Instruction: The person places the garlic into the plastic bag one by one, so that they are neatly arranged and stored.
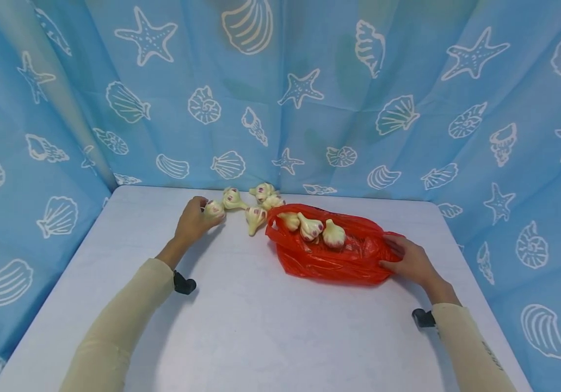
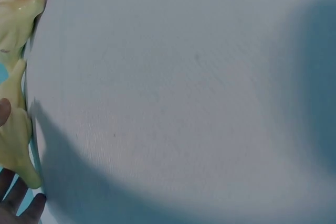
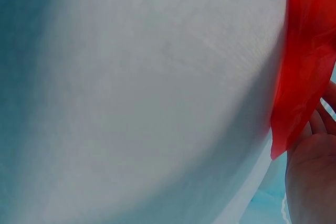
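Garlic bulb [image 1: 215, 211], smooth and purple-flecked, gripped in outstretched left hand [image 1: 193, 220] near far edge of desk [image 1: 260, 332]; glossy, crinkled red plastic bag [image 1: 329, 269] of more bulbs [image 1: 311, 228] held by right hand [image 1: 413, 262] toward right edge.

Cream sleeves [image 1: 124, 316], small dark marking [image 1: 492, 355] on the right one, black wrist cameras [image 1: 184, 283], bare hands [image 1: 194, 220]

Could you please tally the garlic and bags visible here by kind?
Garlic bulbs: 8
Red plastic bag: 1
Total: 9 visible; the bag could hide more bulbs.
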`<state>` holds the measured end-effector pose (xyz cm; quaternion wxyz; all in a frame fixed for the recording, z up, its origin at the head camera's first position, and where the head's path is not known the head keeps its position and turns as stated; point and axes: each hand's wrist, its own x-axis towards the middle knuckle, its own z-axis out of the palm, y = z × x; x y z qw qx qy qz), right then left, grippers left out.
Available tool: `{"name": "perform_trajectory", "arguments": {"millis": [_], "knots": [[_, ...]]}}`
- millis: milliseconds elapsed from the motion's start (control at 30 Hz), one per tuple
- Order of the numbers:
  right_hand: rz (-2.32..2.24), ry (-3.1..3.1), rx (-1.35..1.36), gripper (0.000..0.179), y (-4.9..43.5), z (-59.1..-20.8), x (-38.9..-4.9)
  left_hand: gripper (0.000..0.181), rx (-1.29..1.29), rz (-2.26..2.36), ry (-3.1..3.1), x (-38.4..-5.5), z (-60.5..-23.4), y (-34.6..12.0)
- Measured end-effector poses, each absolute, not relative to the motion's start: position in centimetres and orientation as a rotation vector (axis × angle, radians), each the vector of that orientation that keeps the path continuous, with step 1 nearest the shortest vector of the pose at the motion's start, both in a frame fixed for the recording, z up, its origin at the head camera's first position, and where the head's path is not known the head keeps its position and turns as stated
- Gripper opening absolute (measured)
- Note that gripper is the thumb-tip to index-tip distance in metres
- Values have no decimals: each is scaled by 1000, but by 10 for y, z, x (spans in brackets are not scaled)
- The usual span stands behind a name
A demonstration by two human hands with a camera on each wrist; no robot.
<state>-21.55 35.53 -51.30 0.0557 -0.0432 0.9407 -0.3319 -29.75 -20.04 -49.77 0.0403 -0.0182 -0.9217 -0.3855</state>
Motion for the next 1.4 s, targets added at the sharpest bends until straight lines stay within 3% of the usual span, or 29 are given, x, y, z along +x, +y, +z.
{"name": "perform_trajectory", "arguments": {"millis": [500, 767, 1000, 1400], "knots": [[-1003, 2871, -156, 93, 357, -513, -216, 61, -97, -1162, -2795, -294, -492, -201], [-969, 2881, -135, 92, 356, -512, -216, 54, -248, -1082, -2784, -297, -493, -205], [-991, 2870, -137, 90, 356, -512, -214, 58, -349, -1057, -2813, -301, -500, -197], [-1014, 2871, -141, 89, 354, -511, -213, 63, -300, -1189, -2761, -300, -511, -179]]}}
